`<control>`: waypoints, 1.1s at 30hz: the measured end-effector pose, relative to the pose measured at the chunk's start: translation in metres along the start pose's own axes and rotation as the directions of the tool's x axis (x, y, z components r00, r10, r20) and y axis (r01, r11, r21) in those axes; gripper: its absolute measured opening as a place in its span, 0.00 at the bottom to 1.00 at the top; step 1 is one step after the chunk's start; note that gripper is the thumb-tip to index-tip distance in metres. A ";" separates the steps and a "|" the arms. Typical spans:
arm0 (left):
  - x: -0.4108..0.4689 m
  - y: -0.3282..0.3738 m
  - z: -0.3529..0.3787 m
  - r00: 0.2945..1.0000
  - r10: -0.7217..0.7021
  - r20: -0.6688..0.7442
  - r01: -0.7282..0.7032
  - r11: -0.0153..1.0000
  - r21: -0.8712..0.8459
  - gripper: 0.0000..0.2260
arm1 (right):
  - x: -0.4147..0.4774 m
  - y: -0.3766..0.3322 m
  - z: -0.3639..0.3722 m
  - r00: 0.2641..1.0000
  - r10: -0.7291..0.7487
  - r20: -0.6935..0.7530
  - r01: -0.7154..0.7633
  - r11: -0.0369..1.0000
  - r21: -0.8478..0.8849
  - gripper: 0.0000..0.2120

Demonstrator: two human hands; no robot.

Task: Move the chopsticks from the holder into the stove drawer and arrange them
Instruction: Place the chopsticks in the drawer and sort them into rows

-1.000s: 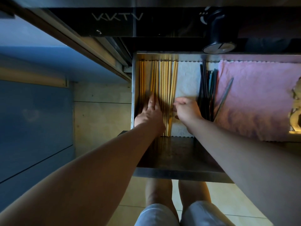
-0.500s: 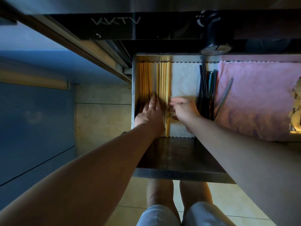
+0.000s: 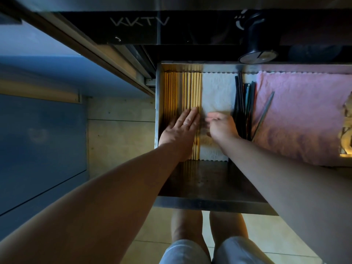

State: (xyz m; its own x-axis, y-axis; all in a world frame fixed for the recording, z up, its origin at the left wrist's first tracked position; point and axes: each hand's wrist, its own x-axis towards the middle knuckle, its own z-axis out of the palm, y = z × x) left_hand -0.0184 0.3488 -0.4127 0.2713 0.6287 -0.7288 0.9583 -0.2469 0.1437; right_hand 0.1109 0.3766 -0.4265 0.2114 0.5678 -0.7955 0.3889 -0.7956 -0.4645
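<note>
The metal stove drawer [image 3: 213, 203] stands pulled out below the stove. Several wooden chopsticks [image 3: 191, 90] lie side by side along its left side, parallel and pointing away from me. My left hand [image 3: 181, 130] lies flat on them with straight fingers. My right hand [image 3: 222, 126] hovers just to their right over a white cloth [image 3: 218, 92], fingers loosely curled and blurred, holding nothing that I can see. Several dark chopsticks [image 3: 242, 103] lie right of that hand. The holder is out of view.
A pink cloth [image 3: 304, 115] covers the drawer's right part, with one dark chopstick [image 3: 264, 113] lying slanted on its edge. A black stove knob [image 3: 256, 40] juts out above the drawer. A blue cabinet front [image 3: 38, 140] is at the left. My legs stand below the drawer.
The splayed wooden chopsticks have been pushed left into a tight parallel row. My left hand slid right over them, and my right hand drew back off them to the right.
</note>
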 end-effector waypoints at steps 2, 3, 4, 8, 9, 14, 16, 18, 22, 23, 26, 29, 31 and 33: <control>0.001 -0.001 0.001 1.000 0.006 0.025 -0.006 1.000 -0.007 0.39 | 0.000 -0.001 0.001 0.999 0.009 0.041 -0.010 1.000 0.021 0.16; 0.000 0.000 0.000 0.999 -0.014 0.042 0.014 1.000 -0.016 0.39 | -0.001 -0.002 0.002 0.998 0.019 0.062 -0.021 0.999 0.031 0.17; -0.001 0.002 -0.001 0.997 -0.042 0.058 0.044 0.999 -0.031 0.40 | 0.000 -0.002 0.003 0.997 0.023 0.079 -0.027 0.999 0.041 0.17; -0.005 0.006 -0.007 0.983 -0.168 0.073 0.175 0.978 -0.117 0.41 | -0.001 -0.003 0.008 0.995 0.015 0.103 -0.019 0.999 0.044 0.17; -0.005 0.006 -0.008 0.984 -0.172 0.056 0.177 0.977 -0.121 0.41 | -0.001 -0.004 0.009 0.996 0.010 0.094 -0.013 0.999 0.035 0.17; -0.003 0.005 -0.011 0.979 -0.171 0.109 0.188 0.968 -0.168 0.41 | 0.000 -0.003 0.013 0.991 0.015 0.134 -0.020 0.999 0.038 0.19; -0.003 0.006 -0.011 0.970 -0.206 0.128 0.228 0.952 -0.203 0.41 | 0.000 -0.003 0.013 0.990 0.019 0.143 -0.025 0.999 0.039 0.19; -0.003 0.007 -0.012 0.969 -0.221 0.107 0.240 0.946 -0.218 0.42 | 0.000 -0.003 0.011 0.993 0.022 0.118 -0.027 0.999 0.039 0.19; -0.003 0.005 -0.011 0.984 -0.157 0.078 0.169 0.968 -0.184 0.43 | -0.001 -0.003 0.011 0.991 0.009 0.136 -0.014 0.999 0.034 0.18; -0.004 0.004 -0.010 0.984 -0.159 0.080 0.172 0.966 -0.192 0.43 | -0.001 -0.002 0.011 0.990 0.002 0.139 -0.007 1.000 0.030 0.17; -0.004 0.006 -0.010 0.977 -0.204 0.068 0.214 0.948 -0.236 0.42 | 0.002 -0.002 0.008 0.996 -0.008 0.089 0.006 1.000 0.029 0.16; -0.003 0.008 -0.007 0.974 -0.210 0.086 0.225 0.942 -0.249 0.42 | 0.005 0.001 0.003 0.997 0.007 0.077 -0.011 0.999 0.044 0.14; -0.003 0.011 -0.005 0.981 -0.182 0.062 0.191 0.960 -0.206 0.41 | 0.005 0.003 -0.002 0.997 0.011 0.081 -0.014 0.999 0.045 0.13; -0.003 0.014 -0.003 0.983 -0.171 0.069 0.181 0.965 -0.189 0.41 | 0.006 0.005 -0.006 0.997 0.014 0.076 -0.017 0.999 0.043 0.13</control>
State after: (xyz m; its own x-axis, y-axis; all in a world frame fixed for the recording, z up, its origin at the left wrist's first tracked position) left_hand -0.0054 0.3459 -0.4065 0.0968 0.6090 -0.7873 0.9910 0.0149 0.1333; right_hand 0.1196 0.3773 -0.4317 0.1483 0.5393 -0.8289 0.3466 -0.8134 -0.4672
